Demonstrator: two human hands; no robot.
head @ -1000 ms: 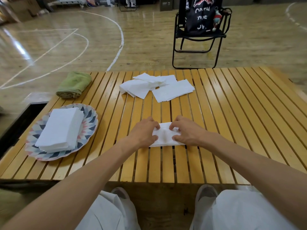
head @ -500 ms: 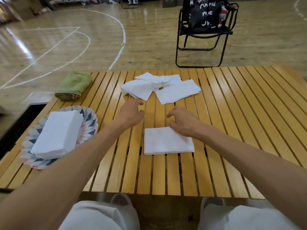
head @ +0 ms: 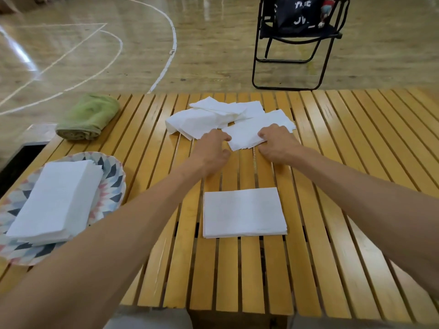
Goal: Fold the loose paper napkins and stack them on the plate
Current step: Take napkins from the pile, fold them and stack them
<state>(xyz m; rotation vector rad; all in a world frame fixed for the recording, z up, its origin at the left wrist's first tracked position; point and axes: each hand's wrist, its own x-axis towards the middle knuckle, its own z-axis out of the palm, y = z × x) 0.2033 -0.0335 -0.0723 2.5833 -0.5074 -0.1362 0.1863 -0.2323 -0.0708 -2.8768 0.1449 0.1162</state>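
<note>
Where slats (head: 332, 162) run, thin square napkins (head: 256, 131).

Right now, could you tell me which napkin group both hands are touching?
The flat loose napkins farthest right at the back; left hand and right hand touch only these.

At ten o'clock the plate (head: 111, 186) runs off the left edge, most of its face hidden under the stacked napkins (head: 54, 200). At twelve, the right hand (head: 276, 144) hides its fingertips against the loose napkins (head: 249, 131); its grip cannot be told. At one o'clock the folding chair (head: 292, 43) is cut by the top edge.
</note>
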